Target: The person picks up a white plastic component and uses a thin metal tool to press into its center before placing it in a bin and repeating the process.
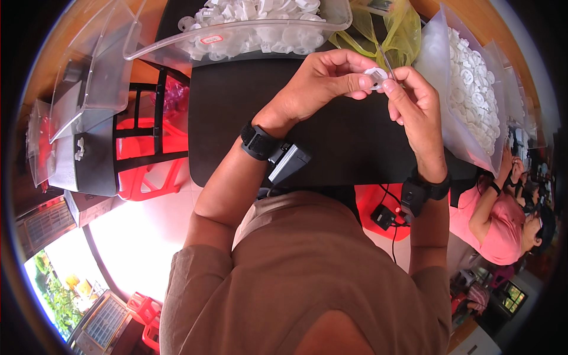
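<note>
The left hand pinches a small round white plastic piece between thumb and fingertips; the right hand, its thumb and forefinger closed around a slim grey metal tool, meets it there. The piece looks mid-work; loose white plastic parts fill the clear plastic bin and the translucent white bin, though which are finished I cannot tell. Both forearms reach forward, wrists bent inward, above the black surface.
</note>
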A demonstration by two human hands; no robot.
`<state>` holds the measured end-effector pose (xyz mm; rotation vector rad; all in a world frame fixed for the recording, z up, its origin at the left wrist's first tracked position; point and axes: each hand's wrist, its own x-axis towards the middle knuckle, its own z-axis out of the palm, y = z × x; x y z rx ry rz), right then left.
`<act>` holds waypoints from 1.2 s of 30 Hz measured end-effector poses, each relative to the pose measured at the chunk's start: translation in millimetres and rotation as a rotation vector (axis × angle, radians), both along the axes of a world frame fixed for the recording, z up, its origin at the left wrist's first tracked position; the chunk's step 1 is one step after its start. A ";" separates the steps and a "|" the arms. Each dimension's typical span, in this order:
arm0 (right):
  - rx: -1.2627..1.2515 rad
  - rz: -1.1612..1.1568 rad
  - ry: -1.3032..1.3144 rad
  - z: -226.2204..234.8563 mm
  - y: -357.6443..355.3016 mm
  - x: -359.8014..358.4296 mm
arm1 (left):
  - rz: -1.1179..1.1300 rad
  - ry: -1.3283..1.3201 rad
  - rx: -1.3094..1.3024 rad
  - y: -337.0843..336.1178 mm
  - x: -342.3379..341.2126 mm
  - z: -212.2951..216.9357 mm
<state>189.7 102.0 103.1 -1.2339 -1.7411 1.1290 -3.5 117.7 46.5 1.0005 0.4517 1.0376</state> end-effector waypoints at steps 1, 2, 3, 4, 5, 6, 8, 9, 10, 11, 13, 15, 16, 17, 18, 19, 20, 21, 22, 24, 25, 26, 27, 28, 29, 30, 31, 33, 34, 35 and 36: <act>-0.025 -0.003 0.063 -2.0 0.2 -1.5 | -0.002 0.001 0.001 0.0 -0.1 0.0; -0.050 -0.005 0.126 -4.4 0.3 -3.2 | 0.007 -0.011 -0.016 -0.1 -0.4 -0.3; -0.048 -0.006 0.127 -6.7 0.6 -5.0 | 0.017 -0.023 -0.032 -0.1 -0.2 -0.3; -0.072 -0.032 0.206 -9.6 0.7 -7.3 | 0.016 -0.022 -0.030 -0.2 1.4 -1.7; -0.095 -0.058 0.285 -12.8 0.8 -9.3 | 0.034 -0.068 -0.021 -0.4 4.3 -4.4; -0.093 -0.056 0.287 -17.9 1.2 -11.4 | 0.054 -0.112 -0.012 -0.3 6.7 -6.7; -0.101 -0.119 0.474 -26.7 1.6 -15.7 | 0.089 -0.172 -0.009 -0.2 13.0 -8.8; -0.118 -0.134 0.516 -27.5 0.5 -19.5 | 0.122 -0.235 -0.010 -0.6 14.7 -10.6; -0.117 -0.134 0.518 -29.6 0.0 -22.4 | 0.121 -0.233 -0.009 0.2 14.7 -14.0; -0.115 -0.136 0.540 -32.1 -0.4 -24.8 | 0.112 -0.229 -0.021 2.0 14.6 -17.9; -0.116 -0.135 0.548 -32.4 -0.4 -26.2 | 0.105 -0.224 -0.032 2.9 13.6 -18.6; -0.110 -0.116 0.467 -29.1 -1.4 -23.4 | 0.088 -0.245 -0.073 2.5 11.8 -17.3; -0.105 -0.095 0.387 -26.9 -2.3 -21.2 | 0.091 -0.245 -0.072 2.5 10.6 -16.3; -0.105 -0.092 0.387 -23.2 -4.4 -18.2 | 0.097 -0.263 -0.114 2.7 9.5 -15.2; -0.038 -0.108 0.234 -17.5 -7.8 -14.0 | 0.101 -0.283 -0.156 3.1 8.9 -13.7; 0.029 -0.124 0.081 -12.2 -11.4 -10.1 | 0.103 -0.285 -0.156 3.5 8.0 -12.0; 0.029 -0.122 0.079 -8.6 -14.7 -6.3 | 0.100 -0.291 -0.154 3.8 7.0 -10.5; 0.119 -0.117 -0.048 -5.5 -18.5 -2.9 | 0.096 -0.296 -0.152 3.9 6.0 -10.2; 0.210 -0.111 -0.175 -0.7 -22.7 -1.9 | 0.097 -0.296 -0.153 4.0 5.2 -11.1; 0.185 -0.108 -0.242 10.5 -26.8 -0.5 | 0.088 -0.260 -0.154 3.9 4.2 -12.9; 0.298 -0.084 -0.304 11.2 -27.1 0.6 | 0.086 -0.260 -0.155 3.4 3.9 -12.7; 0.411 -0.061 -0.366 11.8 -27.2 1.6 | 0.075 -0.267 -0.153 2.7 3.5 -12.0; 0.409 -0.063 -0.367 13.0 -27.1 1.5 | 0.064 -0.274 -0.152 2.4 3.2 -11.5; 0.468 -0.058 -0.380 14.1 -26.7 0.3 | 0.062 -0.274 -0.154 2.4 3.0 -11.4; 0.527 -0.053 -0.392 14.6 -26.6 -0.7 | 0.055 -0.277 -0.143 2.6 2.7 -11.4; 0.526 -0.053 -0.392 14.6 -27.1 -1.7 | 0.048 -0.279 -0.132 2.8 2.6 -11.5; 0.527 -0.059 -0.424 14.7 -27.8 -2.7 | 0.047 -0.279 -0.132 2.9 2.7 -11.8; 0.527 -0.064 -0.457 15.0 -28.7 -4.0 | 0.054 -0.277 -0.135 3.0 2.6 -12.8; 0.536 -0.072 -0.482 15.7 -28.8 -4.7 | 0.054 -0.277 -0.136 3.0 2.6 -12.9; 0.546 -0.079 -0.507 16.1 -28.7 -5.1 | 0.058 -0.274 -0.134 2.9 2.8 -12.8; 0.545 -0.078 -0.507 16.2 -28.5 -5.0 | 0.062 -0.271 -0.132 2.7 3.1 -12.5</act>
